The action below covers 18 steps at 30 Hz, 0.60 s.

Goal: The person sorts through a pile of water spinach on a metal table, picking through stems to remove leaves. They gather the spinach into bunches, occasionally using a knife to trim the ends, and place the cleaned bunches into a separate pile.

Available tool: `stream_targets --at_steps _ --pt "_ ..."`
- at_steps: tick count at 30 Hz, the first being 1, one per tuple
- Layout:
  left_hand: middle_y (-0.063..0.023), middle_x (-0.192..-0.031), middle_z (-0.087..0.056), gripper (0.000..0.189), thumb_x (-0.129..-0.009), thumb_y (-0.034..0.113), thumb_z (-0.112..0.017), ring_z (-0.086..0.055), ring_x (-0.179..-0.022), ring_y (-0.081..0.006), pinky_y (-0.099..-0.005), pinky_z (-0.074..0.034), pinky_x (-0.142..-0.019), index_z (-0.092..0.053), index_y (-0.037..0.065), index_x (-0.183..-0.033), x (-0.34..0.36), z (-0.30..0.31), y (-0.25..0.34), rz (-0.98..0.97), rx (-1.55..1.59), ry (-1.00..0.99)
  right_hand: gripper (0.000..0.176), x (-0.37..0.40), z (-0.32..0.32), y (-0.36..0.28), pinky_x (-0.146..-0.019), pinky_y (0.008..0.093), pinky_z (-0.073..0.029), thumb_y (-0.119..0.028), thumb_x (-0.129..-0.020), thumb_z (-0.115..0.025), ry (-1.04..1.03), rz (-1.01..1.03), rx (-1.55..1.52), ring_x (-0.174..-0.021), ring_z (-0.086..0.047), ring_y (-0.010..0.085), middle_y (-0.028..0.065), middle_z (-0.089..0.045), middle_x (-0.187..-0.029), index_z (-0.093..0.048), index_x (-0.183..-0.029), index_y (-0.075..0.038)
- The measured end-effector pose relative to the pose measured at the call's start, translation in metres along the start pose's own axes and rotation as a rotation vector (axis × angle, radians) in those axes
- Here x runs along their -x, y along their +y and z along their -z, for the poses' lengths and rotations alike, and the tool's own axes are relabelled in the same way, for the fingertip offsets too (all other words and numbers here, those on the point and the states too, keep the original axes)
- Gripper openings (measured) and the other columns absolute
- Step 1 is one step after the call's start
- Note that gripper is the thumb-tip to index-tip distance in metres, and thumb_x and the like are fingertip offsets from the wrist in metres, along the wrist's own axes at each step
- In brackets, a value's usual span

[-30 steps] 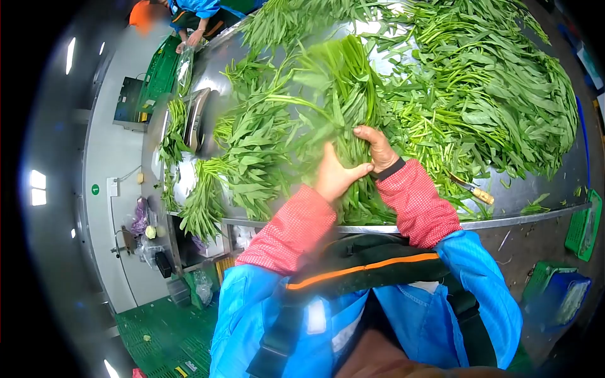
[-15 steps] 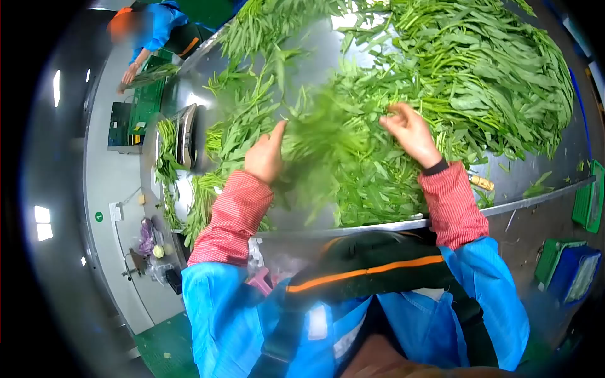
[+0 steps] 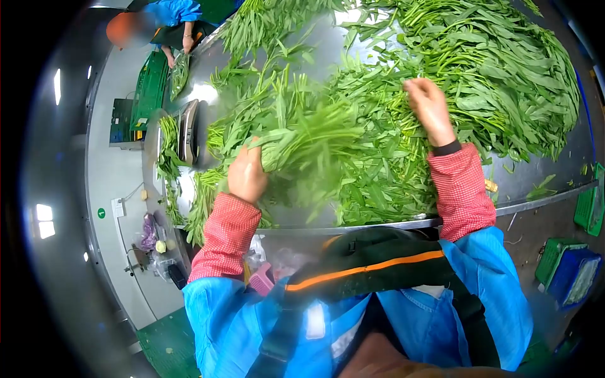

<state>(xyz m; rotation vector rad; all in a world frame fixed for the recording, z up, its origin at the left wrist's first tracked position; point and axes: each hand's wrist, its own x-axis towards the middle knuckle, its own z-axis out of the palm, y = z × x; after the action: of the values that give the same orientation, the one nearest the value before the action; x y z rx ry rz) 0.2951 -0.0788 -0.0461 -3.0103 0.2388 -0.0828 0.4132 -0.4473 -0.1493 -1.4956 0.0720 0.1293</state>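
Observation:
My left hand (image 3: 247, 173) is closed round a bunch of leafy greens (image 3: 309, 135), which looks like water spinach. The bunch lies sideways over the table, its stems blurred by motion and pointing right. Over the middle of the loose greens (image 3: 384, 183), my right hand (image 3: 430, 110) is raised with its fingertips pressed together; whatever they pinch, if anything, is too small to make out. A large heap of the same greens (image 3: 491, 75) lies just right of that hand. Beside my right sleeve the end of a yellowish handle (image 3: 490, 185) shows, mostly hidden.
A metal table (image 3: 296, 217) carries the greens, its front edge close to my apron. At the left stand a scale (image 3: 188, 132) and small bunches (image 3: 168, 151). A co-worker (image 3: 167, 19) handles a bagged bunch (image 3: 179, 75) near green crates (image 3: 150, 85). More crates (image 3: 570, 274) stand on the floor right.
My left hand has moved left and down, the bunch now clearly in it. My right hand has risen to the right, fingers closing. The co-worker's hands have shifted right with the greens.

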Motion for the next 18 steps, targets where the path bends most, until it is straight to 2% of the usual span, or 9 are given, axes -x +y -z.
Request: stream_targets --at_steps 2,3,4,5,6,10,14,16,18 --pt "-0.0156 -0.084 -0.055 0.042 -0.067 -0.001 -0.060 -0.058 -0.074 -0.0334 -0.0446 -0.046 -0.063 -0.052 0.003 -0.108 -0.010 0.022 0.020 -0.074 -0.107 0.047 0.050 0.010 -0.040 -0.027 -0.075 0.0311 -0.049 -0.044 -0.084 -0.063 -0.190 0.054 0.329 -0.078 -0.062 0.0169 0.0112 -0.064 -0.095 -0.059 -0.108 -0.001" --pt "-0.0107 -0.079 -0.051 0.047 -0.070 0.001 -0.057 -0.055 -0.070 -0.0272 -0.0405 -0.042 -0.059 -0.051 0.007 -0.116 -0.014 0.024 0.027 -0.151 -0.181 0.104 0.058 0.023 -0.063 -0.045 -0.077 0.0314 -0.049 -0.051 -0.080 -0.064 -0.379 -0.147 0.312 -0.087 -0.061 0.0192 0.0141 -0.064 -0.097 -0.059 -0.107 0.000" --pt "-0.0100 -0.079 -0.051 0.049 -0.071 0.002 -0.056 -0.055 -0.071 -0.0264 -0.0393 -0.041 -0.059 -0.050 0.008 -0.119 -0.017 0.030 0.038 -0.195 -0.233 0.115 0.065 0.029 -0.089 -0.034 -0.076 0.0331 -0.050 -0.055 -0.077 -0.066 -0.342 0.110 0.670 -0.085 -0.062 0.0204 0.0153 -0.064 -0.096 -0.058 -0.108 0.001" --pt "-0.0093 -0.080 -0.051 0.051 -0.072 0.003 -0.055 -0.055 -0.071 -0.0255 -0.0382 -0.041 -0.060 -0.049 0.010 -0.122 -0.021 0.036 0.050 -0.241 -0.287 0.128 0.062 0.027 -0.103 -0.047 -0.074 0.0347 -0.052 -0.052 -0.078 -0.066 -0.713 -0.137 0.776 -0.083 -0.062 0.0201 0.0130 -0.063 -0.090 -0.056 -0.110 0.001" --pt "-0.0086 -0.081 -0.051 0.053 -0.073 0.004 -0.055 -0.055 -0.071 -0.0246 -0.0370 -0.040 -0.060 -0.048 0.012 -0.125 -0.024 0.040 0.055 -0.284 -0.341 0.143 0.047 0.032 -0.121 0.019 -0.064 0.0336 -0.051 -0.042 -0.085 -0.063 -0.397 0.467 0.271 -0.070 -0.058 0.0164 0.0065 -0.060 -0.080 -0.058 -0.107 -0.001" --pt "-0.0082 -0.079 -0.049 0.057 -0.072 0.003 -0.057 -0.053 -0.069 -0.0243 -0.0376 -0.039 -0.061 -0.050 0.015 -0.127 -0.014 0.042 0.041 -0.270 -0.362 0.114 0.012 0.008 -0.080 0.012 -0.046 0.0204 -0.036 -0.018 -0.093 -0.052 0.038 -0.289 -0.137 -0.050 -0.040 0.0099 -0.0016 -0.043 -0.064 -0.053 -0.092 -0.006" --pt "-0.0077 -0.078 -0.049 0.058 -0.071 0.002 -0.057 -0.053 -0.070 -0.0240 -0.0369 -0.038 -0.061 -0.049 0.016 -0.127 -0.002 0.040 0.025 -0.222 -0.380 0.086 0.011 -0.014 -0.014 0.049 -0.039 0.0209 -0.027 -0.018 -0.093 -0.052 -0.125 -0.296 -1.046 -0.046 -0.034 0.0065 -0.0040 -0.037 -0.059 -0.049 -0.088 -0.009" --pt "-0.0065 -0.078 -0.048 0.056 -0.072 0.003 -0.055 -0.052 -0.070 -0.0229 -0.0363 -0.038 -0.061 -0.050 0.016 -0.126 -0.004 0.043 0.032 -0.234 -0.386 0.112 0.014 0.003 -0.035 0.012 -0.037 0.0179 -0.023 -0.024 -0.091 -0.056 -0.133 -0.447 -0.738 -0.045 -0.032 0.0042 -0.0077 -0.036 -0.058 -0.048 -0.087 -0.013" --pt "-0.0058 -0.078 -0.047 0.054 -0.074 0.005 -0.053 -0.051 -0.069 -0.0217 -0.0357 -0.038 -0.060 -0.050 0.017 -0.126 -0.009 0.044 0.037 -0.300 -0.385 0.169 0.026 0.024 -0.065 -0.002 -0.039 0.0162 -0.028 -0.032 -0.086 -0.064 -0.505 -0.443 -0.566 -0.048 -0.039 0.0028 -0.0047 -0.053 -0.071 -0.053 -0.096 -0.011"
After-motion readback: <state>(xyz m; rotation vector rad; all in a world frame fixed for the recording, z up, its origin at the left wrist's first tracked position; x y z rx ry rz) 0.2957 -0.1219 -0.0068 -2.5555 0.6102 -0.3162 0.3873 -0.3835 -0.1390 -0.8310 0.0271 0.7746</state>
